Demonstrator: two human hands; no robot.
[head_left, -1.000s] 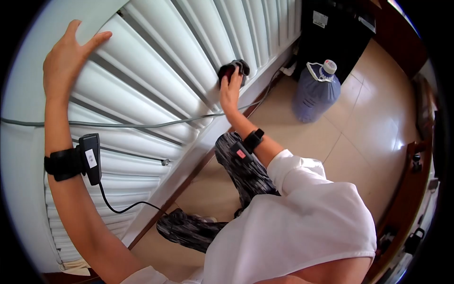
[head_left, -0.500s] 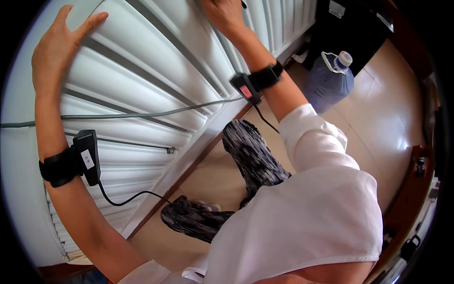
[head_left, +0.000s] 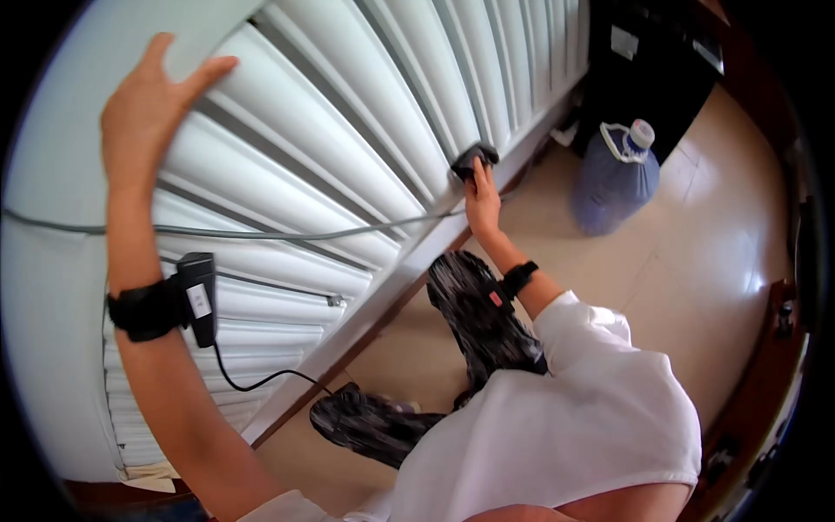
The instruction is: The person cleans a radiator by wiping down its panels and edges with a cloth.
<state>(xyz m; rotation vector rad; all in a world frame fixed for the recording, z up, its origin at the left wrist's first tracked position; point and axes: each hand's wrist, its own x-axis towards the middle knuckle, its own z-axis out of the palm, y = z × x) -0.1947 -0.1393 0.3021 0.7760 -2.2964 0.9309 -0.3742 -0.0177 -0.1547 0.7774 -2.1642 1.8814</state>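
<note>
Across the radiator (head_left: pixel 300 122) a cable (head_left: pixel 287 236) is running, near it a capped bottle (head_left: pixel 613 187) is standing, against it the right grip (head_left: pixel 483 202) is clasping dark cloth (head_left: pixel 468 158), the left grip (head_left: pixel 143 113) spreading unclenched

Holds a dark cloth (head_left: pixel 470 160) with the right hand (head_left: pixel 484 198) near the bottom edge of a white radiator (head_left: pixel 365 104). Rests the left hand (head_left: pixel 143 113) at the radiator's top edge. Shows a grey cable (head_left: pixel 287 236) across the radiator's front, a bluish bottle (head_left: pixel 613 183) and black cabinet (head_left: pixel 648 91) near the radiator's right end.
</note>
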